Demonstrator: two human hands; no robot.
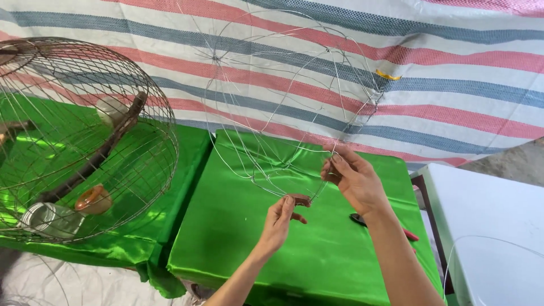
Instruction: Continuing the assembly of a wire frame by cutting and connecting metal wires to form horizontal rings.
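Far left, a finished wire cage [85, 136] sat on green cloth w/ a brown perch [96, 156], a clear jar [48, 220] and an orange cup [93, 199] inside; just right of it, the green satin table [238, 238]; your left hand [279, 222] pinched a small brown piece [300, 199] at the bottom of the half-built wire frame [289, 102], fingers closed on it; the frame stood tilted above the table, in front of the striped tarp [453, 85]; your right hand [354, 178] gripped the frame's lower wires, fingers curled round them; red-handled pliers [362, 220] lay on the cloth just beside your right wrist; far right, a white table [493, 215].
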